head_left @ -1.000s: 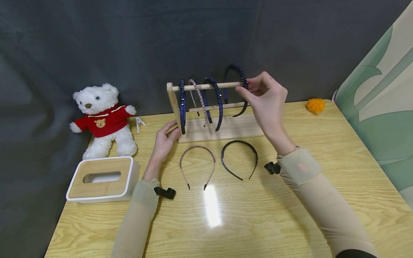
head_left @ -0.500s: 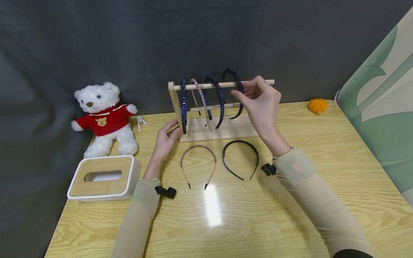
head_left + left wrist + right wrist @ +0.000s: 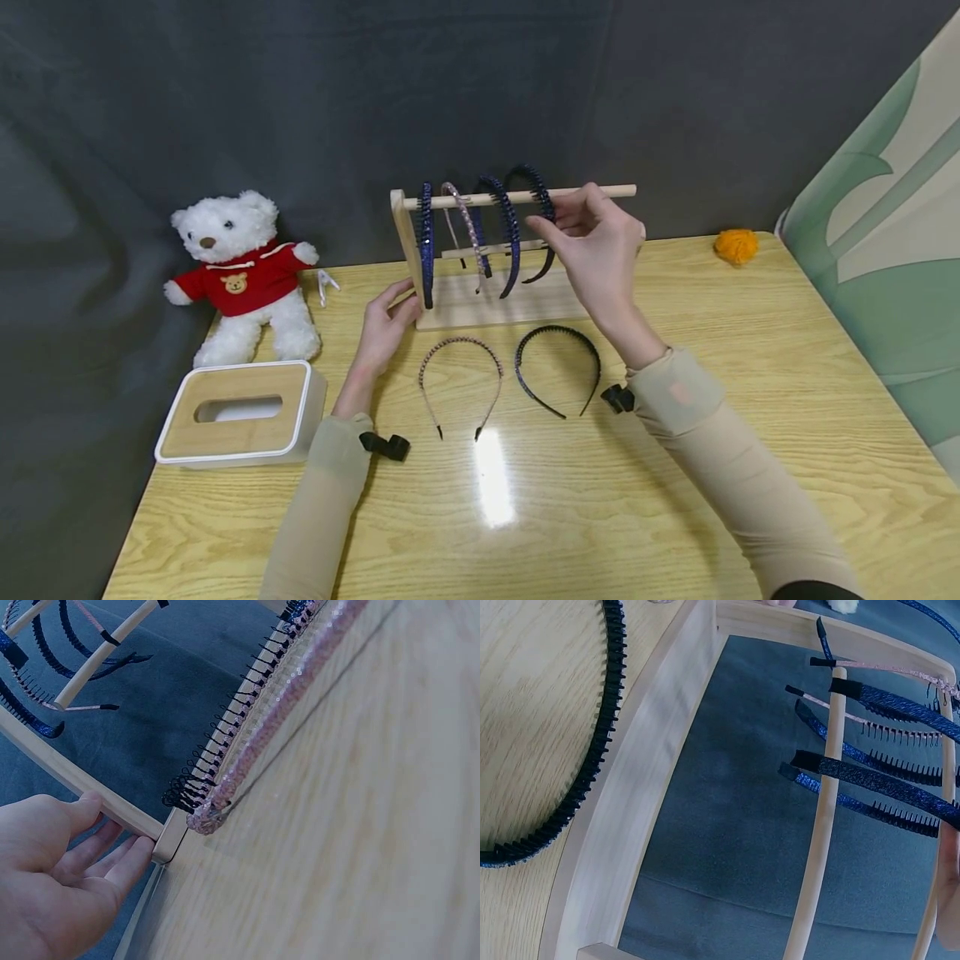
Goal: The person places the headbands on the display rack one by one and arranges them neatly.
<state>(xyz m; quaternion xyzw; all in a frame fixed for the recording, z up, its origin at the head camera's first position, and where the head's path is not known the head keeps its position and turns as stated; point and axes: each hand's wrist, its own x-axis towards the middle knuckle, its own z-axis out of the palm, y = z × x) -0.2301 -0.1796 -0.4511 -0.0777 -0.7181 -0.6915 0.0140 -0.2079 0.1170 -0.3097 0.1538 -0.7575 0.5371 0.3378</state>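
My right hand pinches a dark blue toothed headband that hangs over the top rod of a wooden rack. Only a bit of that hand shows in the right wrist view. My left hand grips the rack's left upright low down, thumb on its edge and fingers at the base. Left of the held headband hang a blue headband, a pink one and, by the upright, another blue one. In front lie a pink headband and a dark toothed headband.
A white teddy bear in a red top sits at the back left, with a small white clip beside it. Nearer stands a tissue box. An orange pompom lies at the back right. A dark curtain hangs behind the table.
My right hand has slid the held headband leftward along the top rod, closer to the neighbouring blue one. The left hand has stayed on the rack's upright.
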